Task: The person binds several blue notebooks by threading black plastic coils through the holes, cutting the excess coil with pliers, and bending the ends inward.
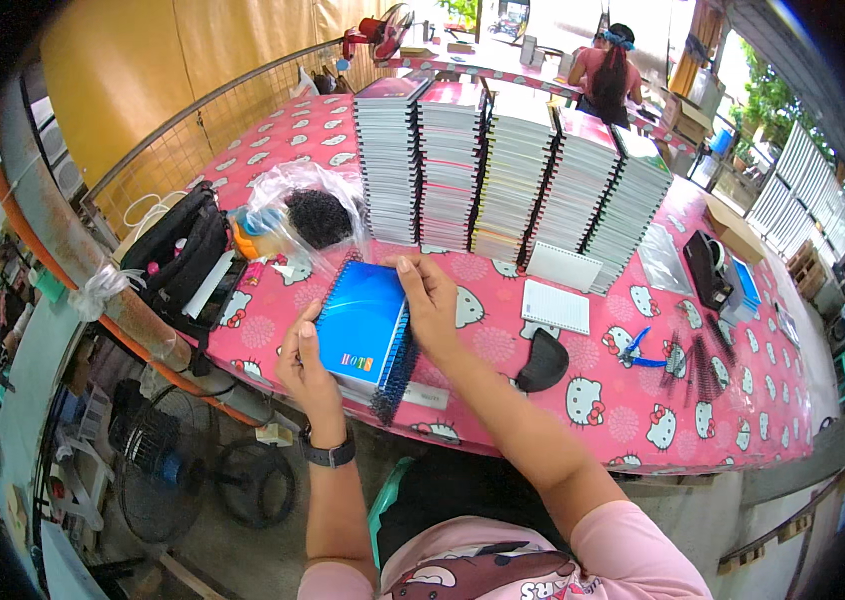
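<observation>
Head view shows the blue notebook stack at the near edge of the bench, left of its middle; the left hand is loosely cupped at its left side, the right hand pinching its far right corner. I'd guess it's stiff, slick and fairly hefty, best held by 2 opposite sides, sparing the bendable black coils.

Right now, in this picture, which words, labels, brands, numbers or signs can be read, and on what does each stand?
I give places, not wording.
Blue notebook: one short word in coloured letters, low on the cover.
Pink shirt: light letters, partly cut off.
White strip right of the notebook: too small to read.
</observation>
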Demonstrator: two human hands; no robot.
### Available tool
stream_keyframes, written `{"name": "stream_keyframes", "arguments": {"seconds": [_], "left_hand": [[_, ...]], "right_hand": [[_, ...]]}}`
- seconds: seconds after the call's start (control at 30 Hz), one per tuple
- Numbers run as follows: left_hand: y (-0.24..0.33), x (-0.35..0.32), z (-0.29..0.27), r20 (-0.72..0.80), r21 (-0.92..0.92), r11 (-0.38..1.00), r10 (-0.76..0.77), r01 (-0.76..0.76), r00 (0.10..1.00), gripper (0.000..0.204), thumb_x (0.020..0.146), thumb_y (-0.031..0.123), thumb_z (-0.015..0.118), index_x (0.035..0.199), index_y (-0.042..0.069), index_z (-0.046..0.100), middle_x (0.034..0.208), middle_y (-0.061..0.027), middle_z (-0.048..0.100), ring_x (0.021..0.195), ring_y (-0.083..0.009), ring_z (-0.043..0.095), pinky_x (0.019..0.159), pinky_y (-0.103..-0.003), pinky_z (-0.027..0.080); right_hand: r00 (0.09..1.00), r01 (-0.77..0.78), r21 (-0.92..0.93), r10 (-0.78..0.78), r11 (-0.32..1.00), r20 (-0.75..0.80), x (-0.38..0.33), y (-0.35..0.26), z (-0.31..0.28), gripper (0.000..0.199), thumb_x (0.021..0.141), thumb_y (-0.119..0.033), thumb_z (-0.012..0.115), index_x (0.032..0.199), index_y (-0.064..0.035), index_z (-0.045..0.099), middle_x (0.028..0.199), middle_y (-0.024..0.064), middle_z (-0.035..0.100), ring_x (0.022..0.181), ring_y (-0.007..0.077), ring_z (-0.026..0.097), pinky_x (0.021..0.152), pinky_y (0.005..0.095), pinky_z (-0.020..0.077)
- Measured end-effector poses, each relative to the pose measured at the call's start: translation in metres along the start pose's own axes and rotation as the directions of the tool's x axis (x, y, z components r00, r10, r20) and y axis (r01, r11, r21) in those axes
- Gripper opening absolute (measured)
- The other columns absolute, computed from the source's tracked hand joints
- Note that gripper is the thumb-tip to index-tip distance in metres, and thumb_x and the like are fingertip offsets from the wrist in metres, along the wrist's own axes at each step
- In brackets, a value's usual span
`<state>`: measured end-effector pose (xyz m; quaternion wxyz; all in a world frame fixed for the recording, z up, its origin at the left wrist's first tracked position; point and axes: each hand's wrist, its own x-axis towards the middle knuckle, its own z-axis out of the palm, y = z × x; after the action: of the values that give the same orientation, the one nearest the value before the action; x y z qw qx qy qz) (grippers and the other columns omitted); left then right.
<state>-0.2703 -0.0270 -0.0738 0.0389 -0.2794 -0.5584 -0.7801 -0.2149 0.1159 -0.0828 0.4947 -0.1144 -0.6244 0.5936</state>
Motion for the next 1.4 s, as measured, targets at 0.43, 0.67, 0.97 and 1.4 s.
{"name": "stream_keyframes", "arguments": {"seconds": [0.43,0.67,0.97,1.4], "left_hand": [[0.009,0.004,-0.007,-0.062,-0.057,0.998,0.006,-0.01,0.998,0.048,0.097,0.023,0.037,0.137,-0.003,0.028,0.129,-0.0212,0.048,0.119,-0.0278,0.047,0.097,-0.038,0.038],[0.075,-0.031,-0.076,0.436,-0.803,0.554,0.291,0.222,0.851,0.029,0.077,0.027,0.062,0.092,0.002,0.055,0.117,-0.0172,0.052,0.108,-0.0288,0.053,0.087,-0.04,0.04],[0.059,-0.072,0.015,0.88,-0.345,0.552,0.472,0.759,0.057,0.044,0.075,0.033,0.071,0.099,-0.003,0.062,0.098,-0.0203,0.063,0.088,-0.0294,0.061,0.074,-0.039,0.046],[0.001,-0.1,0.046,0.91,-0.38,0.382,-0.009,0.843,0.414,0.052,0.081,0.043,0.063,0.104,-0.003,0.052,0.092,-0.0154,0.059,0.083,-0.0222,0.057,0.075,-0.033,0.044]], "right_hand": [[0.964,0.267,-0.417,-0.238,0.869,0.121,0.0,-0.025,-0.039,0.025,0.089,-0.015,0.053,0.11,-0.0038,0.056,0.105,0.0113,0.057,0.099,0.0251,0.053,0.087,0.0355,0.0413],[0.895,0.342,-0.926,0.244,0.159,0.372,-0.008,-0.062,-0.263,0.043,0.069,-0.012,0.068,0.11,-0.0052,0.056,0.111,0.0138,0.057,0.102,0.0322,0.054,0.088,0.0398,0.0454],[0.772,0.508,-0.854,0.5,-0.113,0.392,0.01,-0.016,-0.267,0.028,0.073,-0.01,0.059,0.1,-0.0032,0.056,0.092,0.0142,0.061,0.09,0.0302,0.06,0.074,0.0391,0.051],[0.913,0.393,-0.918,-0.095,-0.052,0.396,0.032,-0.027,-0.285,0.023,0.076,-0.011,0.054,0.098,-0.006,0.054,0.1,0.0108,0.056,0.098,0.0281,0.054,0.08,0.04,0.0458]]}}
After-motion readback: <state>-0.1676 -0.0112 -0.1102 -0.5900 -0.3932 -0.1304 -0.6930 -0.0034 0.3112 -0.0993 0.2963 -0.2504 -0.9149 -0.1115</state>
